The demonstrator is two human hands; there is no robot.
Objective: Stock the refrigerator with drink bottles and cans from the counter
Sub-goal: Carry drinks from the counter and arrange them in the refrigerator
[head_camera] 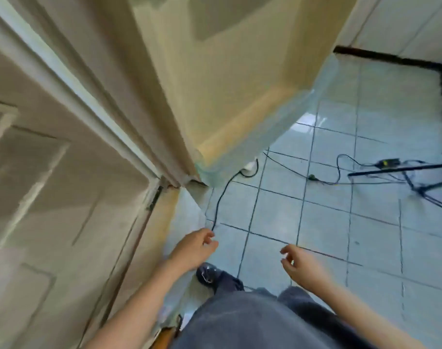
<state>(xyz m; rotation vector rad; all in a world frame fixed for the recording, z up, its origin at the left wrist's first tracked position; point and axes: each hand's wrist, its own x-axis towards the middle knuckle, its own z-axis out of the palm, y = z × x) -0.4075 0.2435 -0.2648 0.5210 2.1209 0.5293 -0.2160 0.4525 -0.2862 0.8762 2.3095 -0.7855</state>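
Observation:
No bottle, can, counter or refrigerator shows in this blurred head view. My left hand [196, 248] hangs low at centre left, fingers loosely curled and apart, holding nothing. My right hand [299, 264] hangs at the same height to the right, fingers also loose and empty. Both hands are over the pale tiled floor [366, 222], above my grey trousers and a dark shoe [208, 273].
A cream wall corner [215, 96] juts out ahead, with a panelled door and its frame [63, 159] on the left. Black cables [220, 197] run across the floor to a small black device [388, 162]. Tripod legs [421, 182] stand at the right.

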